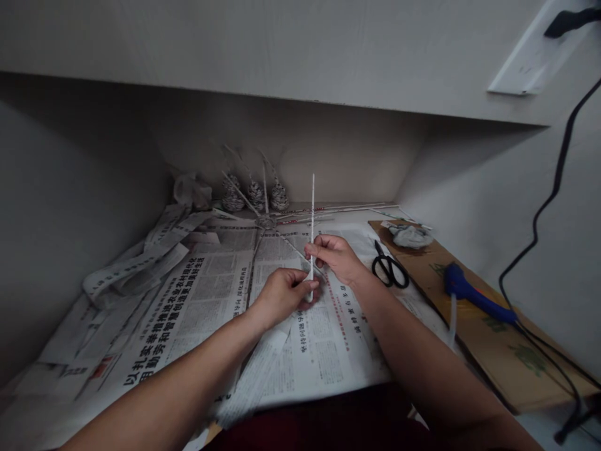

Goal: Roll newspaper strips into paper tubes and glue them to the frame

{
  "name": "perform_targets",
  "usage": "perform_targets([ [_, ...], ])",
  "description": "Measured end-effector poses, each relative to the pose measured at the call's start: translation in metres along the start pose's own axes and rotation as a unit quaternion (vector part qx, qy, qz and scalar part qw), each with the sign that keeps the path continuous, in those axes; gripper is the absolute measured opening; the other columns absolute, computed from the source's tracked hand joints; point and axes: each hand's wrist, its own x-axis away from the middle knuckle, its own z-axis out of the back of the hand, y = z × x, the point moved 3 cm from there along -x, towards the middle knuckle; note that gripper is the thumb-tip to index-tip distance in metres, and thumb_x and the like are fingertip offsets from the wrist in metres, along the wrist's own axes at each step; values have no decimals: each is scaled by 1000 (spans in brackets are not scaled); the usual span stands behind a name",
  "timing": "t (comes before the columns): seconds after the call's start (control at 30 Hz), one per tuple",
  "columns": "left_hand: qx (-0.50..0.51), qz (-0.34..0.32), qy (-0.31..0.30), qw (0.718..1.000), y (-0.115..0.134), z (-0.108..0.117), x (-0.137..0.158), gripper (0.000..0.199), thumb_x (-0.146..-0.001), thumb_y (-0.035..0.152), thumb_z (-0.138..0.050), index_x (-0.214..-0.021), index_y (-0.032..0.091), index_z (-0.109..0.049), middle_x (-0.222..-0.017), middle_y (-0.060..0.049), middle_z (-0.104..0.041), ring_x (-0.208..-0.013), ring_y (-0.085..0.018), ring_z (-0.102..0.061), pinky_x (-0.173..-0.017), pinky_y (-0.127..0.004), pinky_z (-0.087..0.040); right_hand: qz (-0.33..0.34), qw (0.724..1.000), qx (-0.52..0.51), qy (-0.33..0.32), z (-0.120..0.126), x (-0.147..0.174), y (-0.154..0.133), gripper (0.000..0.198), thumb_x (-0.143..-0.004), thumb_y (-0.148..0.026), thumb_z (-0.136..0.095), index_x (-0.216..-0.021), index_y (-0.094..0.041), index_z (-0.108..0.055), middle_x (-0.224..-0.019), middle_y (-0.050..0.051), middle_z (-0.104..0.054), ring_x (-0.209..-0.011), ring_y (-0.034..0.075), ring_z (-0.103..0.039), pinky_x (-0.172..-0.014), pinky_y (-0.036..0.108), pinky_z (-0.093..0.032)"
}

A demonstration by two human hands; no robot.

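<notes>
A thin rolled paper stick [313,207] stands upright between my two hands over the newspaper. My left hand [286,291] pinches its lower end, where the paper looks wider and looser. Higher up, my right hand [335,255] grips the stick between thumb and fingers. Behind them lies a woven paper base [267,222] with several paper spokes reaching outward, one of them running toward my hands. Black-handled scissors [389,268] rest just right of my right hand. Cut newspaper strips [136,266] are heaped to the left.
Newspaper sheets [188,307] cover the table. Three small woven paper pieces [255,195] stand at the back beside a crumpled plastic bag [192,191]. On the right, a cardboard sheet [498,354] bears a blue glue gun [479,297] with a black cord and a grey crumpled lump [410,237].
</notes>
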Motion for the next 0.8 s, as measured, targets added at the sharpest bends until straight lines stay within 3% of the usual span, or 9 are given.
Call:
perform_targets([
  [0.2,60,13,-30,998,3,-2,2,22,-76,35,-68,-75,13,-68,-71,-3,-65,-67,-12,-60,-63,-25,-53,-64,992,-83,-72,2,4,3,29,-74,-44,-73,-84,-17,-72,-86,6,-67,-76,14,-60,-58,23,-43],
  [0.33,54,19,-35,998,2,-2,2,21,-76,34,-68,-76,13,-69,-69,-3,-65,-65,-12,-60,-62,-25,-52,-68,990,-108,-54,5,2,7,23,-70,-38,-77,-79,-17,-72,-82,4,-66,-74,12,-59,-60,23,-43],
  [0.57,45,34,-24,998,0,-1,1,18,-77,30,-67,-76,13,-69,-71,-3,-65,-67,-12,-60,-65,-27,-53,-32,998,-46,-2,1,1,2,27,-68,-39,-78,-65,-16,-65,-70,1,-64,-64,10,-55,-54,21,-39],
  [0.73,54,31,-14,998,1,0,1,18,-77,31,-66,-74,13,-69,-72,-3,-66,-69,-13,-61,-67,-28,-54,-13,998,29,-51,1,1,1,29,-73,-45,-72,-74,-15,-69,-80,4,-68,-68,11,-57,-56,22,-42],
  [0.8,55,35,-10,998,1,0,1,17,-76,30,-67,-75,13,-69,-71,-3,-65,-68,-13,-61,-68,-29,-54,-1,998,39,-43,2,1,2,31,-74,-46,-71,-71,-15,-68,-78,4,-68,-65,11,-55,-56,23,-42],
])
